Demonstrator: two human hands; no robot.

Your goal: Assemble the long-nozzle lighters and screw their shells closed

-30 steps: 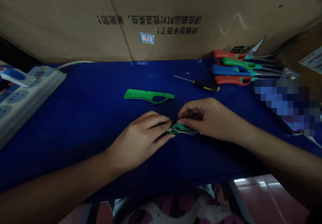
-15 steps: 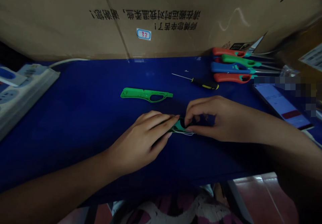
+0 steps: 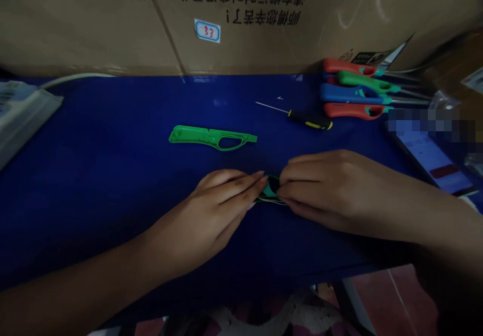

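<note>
Under both hands lies a green lighter casing half (image 3: 270, 191), with a teal trigger and a thin pale wire along its near edge. My left hand (image 3: 222, 202) is closed over its left end, fingers pressed together. At its right end my right hand (image 3: 320, 187) has its fingers bunched on the casing, and they hide what they grip there. The matching green casing half (image 3: 192, 134) lies hollow side up beyond my left hand. A screwdriver (image 3: 307, 119) with a black and yellow handle rests beyond my right hand.
Several gas lighters in red (image 3: 349, 111), green (image 3: 364, 80) and blue (image 3: 349, 93) are piled at the back right. Near them lies a phone (image 3: 430, 150) with its screen lit. A cardboard box (image 3: 256, 49) stands along the back. A pale packet (image 3: 26, 119) sits at the left.
My right hand has turned over, its curled thumb and finger closing down onto the casing's right end. My left hand keeps its hold. The view has tilted downward slightly.
</note>
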